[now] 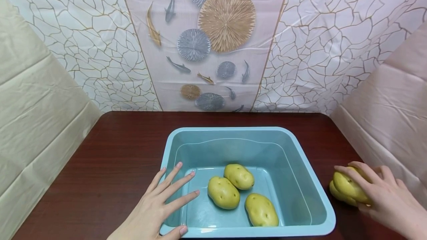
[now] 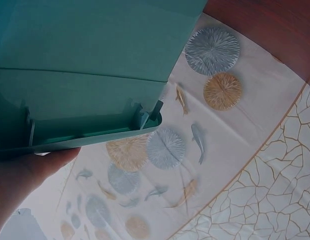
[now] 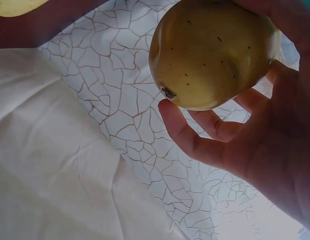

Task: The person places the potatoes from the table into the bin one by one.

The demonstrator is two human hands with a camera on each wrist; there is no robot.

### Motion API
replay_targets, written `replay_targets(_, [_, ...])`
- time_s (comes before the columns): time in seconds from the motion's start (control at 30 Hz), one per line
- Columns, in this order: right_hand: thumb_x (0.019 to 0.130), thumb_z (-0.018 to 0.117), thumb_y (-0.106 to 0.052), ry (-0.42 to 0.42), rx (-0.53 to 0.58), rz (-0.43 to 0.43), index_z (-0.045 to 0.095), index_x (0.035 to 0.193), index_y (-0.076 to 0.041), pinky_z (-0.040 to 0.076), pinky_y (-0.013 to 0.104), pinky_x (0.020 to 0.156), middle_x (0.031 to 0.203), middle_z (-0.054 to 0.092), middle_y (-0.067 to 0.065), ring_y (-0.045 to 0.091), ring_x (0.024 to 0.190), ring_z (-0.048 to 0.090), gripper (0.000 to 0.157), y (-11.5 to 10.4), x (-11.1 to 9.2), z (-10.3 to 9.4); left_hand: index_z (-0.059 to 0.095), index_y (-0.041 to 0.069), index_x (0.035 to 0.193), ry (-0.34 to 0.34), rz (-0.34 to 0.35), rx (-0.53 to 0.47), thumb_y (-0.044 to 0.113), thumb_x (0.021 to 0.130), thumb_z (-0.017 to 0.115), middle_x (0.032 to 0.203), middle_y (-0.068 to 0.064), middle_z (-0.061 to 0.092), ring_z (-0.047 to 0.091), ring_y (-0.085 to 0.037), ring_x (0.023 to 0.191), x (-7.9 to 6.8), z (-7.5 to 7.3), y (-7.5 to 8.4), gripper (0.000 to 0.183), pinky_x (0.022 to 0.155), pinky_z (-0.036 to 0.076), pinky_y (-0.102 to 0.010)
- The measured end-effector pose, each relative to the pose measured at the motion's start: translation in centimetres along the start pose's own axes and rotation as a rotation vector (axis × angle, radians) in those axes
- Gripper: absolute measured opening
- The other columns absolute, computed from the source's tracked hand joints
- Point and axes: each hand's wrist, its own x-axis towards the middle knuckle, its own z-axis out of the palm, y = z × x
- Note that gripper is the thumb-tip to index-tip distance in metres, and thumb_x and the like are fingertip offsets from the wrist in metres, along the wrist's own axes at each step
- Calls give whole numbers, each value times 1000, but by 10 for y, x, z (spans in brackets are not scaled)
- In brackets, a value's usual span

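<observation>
A light blue plastic basin stands on the dark table with three yellow potatoes inside: one at the back, one at the left and one at the front right. My left hand lies over the basin's left rim, fingers straight and spread. In the left wrist view, part of that hand shows against the rim. To the right of the basin, my right hand grips a potato. Another potato shows partly beneath it. The right wrist view shows the fingers curled round the held potato.
The dark reddish-brown table extends to the left of the basin. A patterned cloth hangs behind the table. Plain pale cloth walls flank it, the right one close to my right hand.
</observation>
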Motion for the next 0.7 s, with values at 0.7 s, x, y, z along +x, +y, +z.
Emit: replay_targets(0.7, [39, 78, -17, 61, -13, -65, 47, 122, -27, 31, 31, 48, 117, 42, -2, 26, 82, 41, 89, -7, 19, -18, 48, 21, 129, 3, 6, 14, 50, 90, 33, 142, -8, 36, 24, -37, 133, -1, 0, 0, 50, 111, 0, -41])
